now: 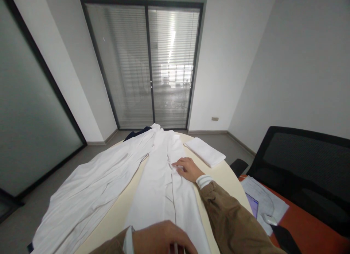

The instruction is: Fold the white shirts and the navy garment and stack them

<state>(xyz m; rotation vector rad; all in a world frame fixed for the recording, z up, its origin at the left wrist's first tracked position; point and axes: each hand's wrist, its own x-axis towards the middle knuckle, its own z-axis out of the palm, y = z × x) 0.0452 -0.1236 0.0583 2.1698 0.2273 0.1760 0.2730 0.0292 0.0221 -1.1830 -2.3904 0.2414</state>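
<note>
Left hand (160,238), nearest the camera: its fingers curl down over the near end of the white cloth (153,184); the edge of view cuts them, so whether this grip has closed on fabric cannot be told. Right hand (189,169), toward 1 o'clock of the left (12 being away from the viewer): fingers lightly bent, tips toward 9 o'clock, touching the cloth beside a lengthwise crease; whether they pinch it cannot be told. White cloth: long axis from 6 to 12 o'clock on the bench (232,178), right hand at its right side. Outward: a second white length (90,192), 10 o'clock of the left hand; a folded cloth (206,152), between 1 and 2 o'clock of the right.
</note>
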